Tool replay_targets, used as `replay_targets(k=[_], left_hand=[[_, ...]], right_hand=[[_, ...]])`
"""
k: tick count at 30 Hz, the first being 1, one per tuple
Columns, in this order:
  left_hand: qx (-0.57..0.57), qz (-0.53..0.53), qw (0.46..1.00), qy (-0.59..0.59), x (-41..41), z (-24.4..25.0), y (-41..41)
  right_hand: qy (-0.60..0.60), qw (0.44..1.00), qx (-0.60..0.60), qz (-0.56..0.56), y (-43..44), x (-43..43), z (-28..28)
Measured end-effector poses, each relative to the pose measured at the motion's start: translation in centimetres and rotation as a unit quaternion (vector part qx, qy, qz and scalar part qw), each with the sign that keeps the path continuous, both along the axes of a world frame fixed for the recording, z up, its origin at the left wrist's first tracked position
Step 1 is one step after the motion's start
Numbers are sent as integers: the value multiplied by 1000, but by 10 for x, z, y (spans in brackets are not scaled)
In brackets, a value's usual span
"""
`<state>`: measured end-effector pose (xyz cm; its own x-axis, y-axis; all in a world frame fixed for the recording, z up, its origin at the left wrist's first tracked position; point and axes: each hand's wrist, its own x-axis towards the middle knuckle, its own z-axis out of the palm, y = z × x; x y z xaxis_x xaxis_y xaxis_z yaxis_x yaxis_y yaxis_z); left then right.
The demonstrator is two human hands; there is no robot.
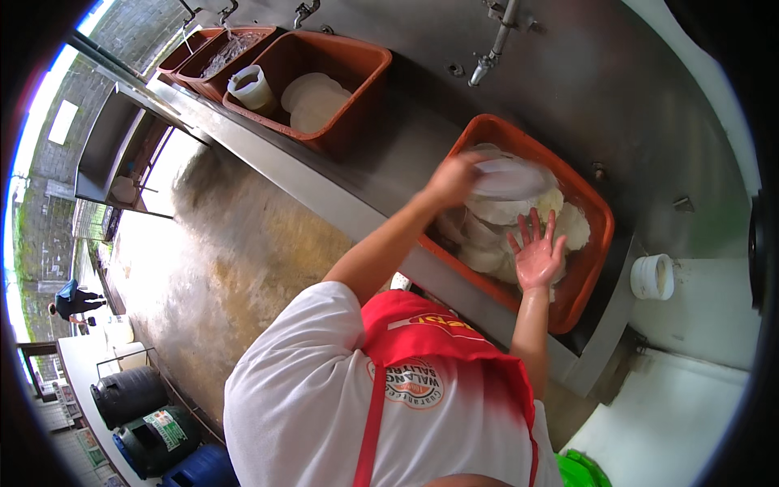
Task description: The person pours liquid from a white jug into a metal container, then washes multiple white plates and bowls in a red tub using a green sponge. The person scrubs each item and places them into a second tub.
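My left hand [456, 179] is over the near-left side of an orange-brown plastic tub [602, 213], its fingers closed at the edge of a pale, round, flat piece [517, 178]. Motion blurs both, and the piece's material is unclear. Beneath it, several whitish flat pieces [481, 246] lie overlapping in water in the tub. My right hand [538, 262] is wet, palm up with fingers spread, above the tub's right part, holding nothing.
The tub stands in a long steel sink [401, 140] under a tap [485, 64]. Further left, another tub [371, 58] holds pale discs [316, 100] and a white container [251, 88]. Water runs into a third tub [234, 52]. A white bucket [652, 277] is at right; a person [73, 301] is far left.
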<state>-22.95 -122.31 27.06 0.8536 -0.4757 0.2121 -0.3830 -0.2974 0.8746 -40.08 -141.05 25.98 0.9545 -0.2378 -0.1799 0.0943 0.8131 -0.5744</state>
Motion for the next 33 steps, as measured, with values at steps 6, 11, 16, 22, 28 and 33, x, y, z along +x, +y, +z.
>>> replay_targets(k=[6, 11, 16, 22, 28, 33], left_hand=[[-436, 410, 739, 308, 114, -72, 166], [-401, 251, 808, 352, 136, -31, 199], [-476, 128, 751, 440, 81, -5, 215], [-518, 178, 664, 509, -5, -88, 319], [-527, 228, 649, 499, -61, -89, 361], [-433, 236, 733, 470, -52, -75, 271]], right_hand=[[240, 962, -124, 48, -23, 11, -48], [400, 910, -108, -14, -28, 26, -99], [395, 906, -141, 53, -29, 53, -157], [496, 842, -212, 27, -12, 120, -213], [442, 865, -214, -107, 10, 115, -171], [238, 970, -18, -32, -14, 90, -197]])
